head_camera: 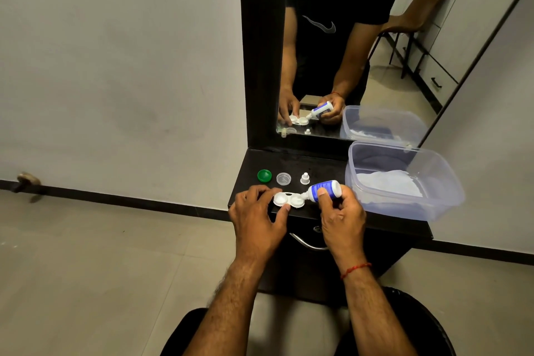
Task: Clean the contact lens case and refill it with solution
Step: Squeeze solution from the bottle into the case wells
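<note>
Our right hand [341,211] has its grip wrapped around the solution bottle [325,189], thumb pressed on the blue label, the bottle tipped on its side so the nozzle points into the right-hand well of the lens case [289,199]. Our left hand [255,211] has a narrow grip on the case, fingertips pinching its left end and near edge to steady it on the worktop [323,165].

We judge that we are in the refill step. Both wells stand open and look white inside; whether either already holds liquid we cannot tell. Just behind the case lie the green cap [264,175], the clear cap [283,178] and the small white bottle cap [305,178], all off and apart from each other. To the right, the clear plastic tub [439,182] holds a white cloth [390,185], which suggests the cleaning is behind us.

Left to do, as we read it: finish filling both wells, screw both caps back on, and recap the bottle.
</note>
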